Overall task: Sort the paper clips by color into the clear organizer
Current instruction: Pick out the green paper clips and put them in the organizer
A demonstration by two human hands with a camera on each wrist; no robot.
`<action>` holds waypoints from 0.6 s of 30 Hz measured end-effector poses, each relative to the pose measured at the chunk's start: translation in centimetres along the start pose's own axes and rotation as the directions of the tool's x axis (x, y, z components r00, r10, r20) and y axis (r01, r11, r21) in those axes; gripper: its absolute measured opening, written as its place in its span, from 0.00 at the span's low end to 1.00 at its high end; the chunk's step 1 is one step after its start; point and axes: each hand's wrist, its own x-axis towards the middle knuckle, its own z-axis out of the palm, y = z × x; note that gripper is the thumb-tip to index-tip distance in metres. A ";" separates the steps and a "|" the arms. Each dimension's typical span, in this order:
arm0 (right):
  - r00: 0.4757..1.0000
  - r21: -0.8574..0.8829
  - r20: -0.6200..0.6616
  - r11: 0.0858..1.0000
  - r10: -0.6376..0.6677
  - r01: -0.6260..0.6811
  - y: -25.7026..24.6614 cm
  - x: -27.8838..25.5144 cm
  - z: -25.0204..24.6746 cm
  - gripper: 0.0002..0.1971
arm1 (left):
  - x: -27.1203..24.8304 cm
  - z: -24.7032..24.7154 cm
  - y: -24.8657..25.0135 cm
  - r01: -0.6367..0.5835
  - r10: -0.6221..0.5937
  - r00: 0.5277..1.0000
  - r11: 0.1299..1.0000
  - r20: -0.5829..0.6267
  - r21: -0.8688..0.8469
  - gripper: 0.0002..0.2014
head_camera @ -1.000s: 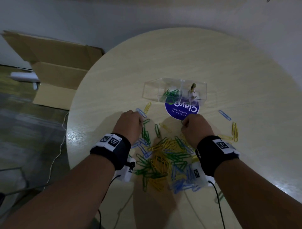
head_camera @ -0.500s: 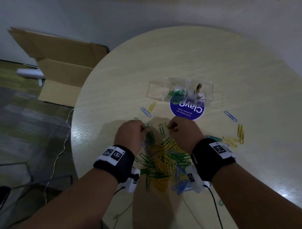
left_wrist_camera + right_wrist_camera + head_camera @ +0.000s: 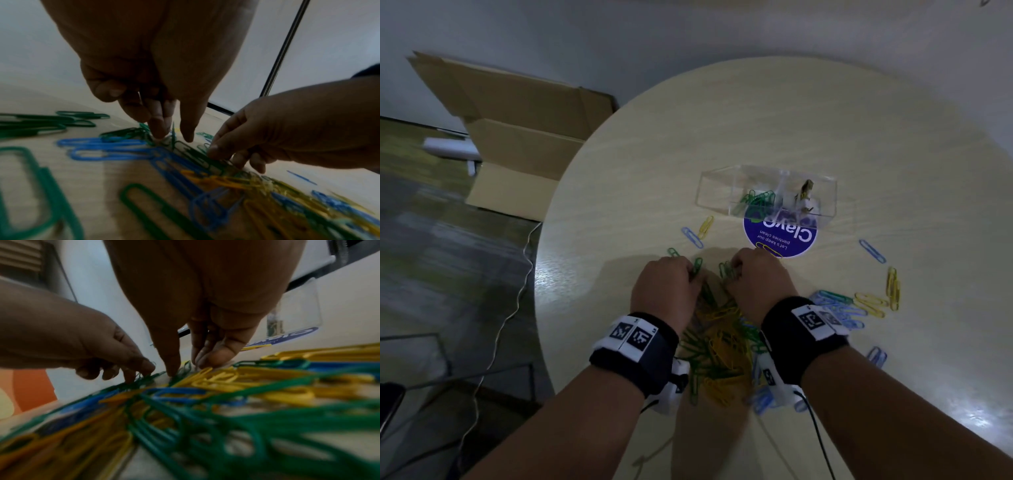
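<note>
A mixed pile of green, yellow and blue paper clips [image 3: 722, 346] lies on the round table in front of me. Beyond it stands the clear organizer [image 3: 715, 186], with green clips [image 3: 758, 198] in one compartment. My left hand [image 3: 692, 274] and right hand [image 3: 732, 274] sit close together at the pile's far edge, fingers curled down. In the left wrist view my left hand [image 3: 174, 134] pinches a green paper clip [image 3: 173, 133] standing on edge. In the right wrist view my right hand [image 3: 185, 368] pinches a green clip [image 3: 186, 367] between thumb and forefinger.
A round blue sticker [image 3: 780, 238] lies under the organizer's near side. Loose clips are scattered to the right [image 3: 873, 301] and to the left [image 3: 693, 236] of the pile. A flattened cardboard box [image 3: 517, 137] leans by the wall, off the table's left edge.
Both hands have drawn in toward each other. The right hand came left, away from the sticker, and the left hand came right, to the far edge of the pile.
</note>
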 end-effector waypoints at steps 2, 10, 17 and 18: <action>1.000 -0.080 0.001 0.996 -0.026 0.026 -0.1 0.1 0.1 0.12 | 0.5 0.3 -0.1 -0.012 0.011 1.000 1.000 0.028 0.024 0.11; 0.997 -0.165 -0.002 0.984 -0.071 0.070 0.2 0.5 -0.4 0.09 | 2.2 0.1 -1.0 -0.033 0.037 0.990 0.999 0.138 -0.031 0.07; 0.999 -0.084 0.022 0.996 0.030 -0.028 1.7 0.3 -1.1 0.09 | 3.9 -2.0 -3.9 -0.183 0.183 0.983 0.982 0.001 -0.047 0.15; 0.999 -0.093 0.026 0.995 0.023 -0.021 1.6 0.3 -1.1 0.08 | 4.3 -2.4 -4.4 -0.230 0.230 0.973 0.973 -0.002 -0.008 0.14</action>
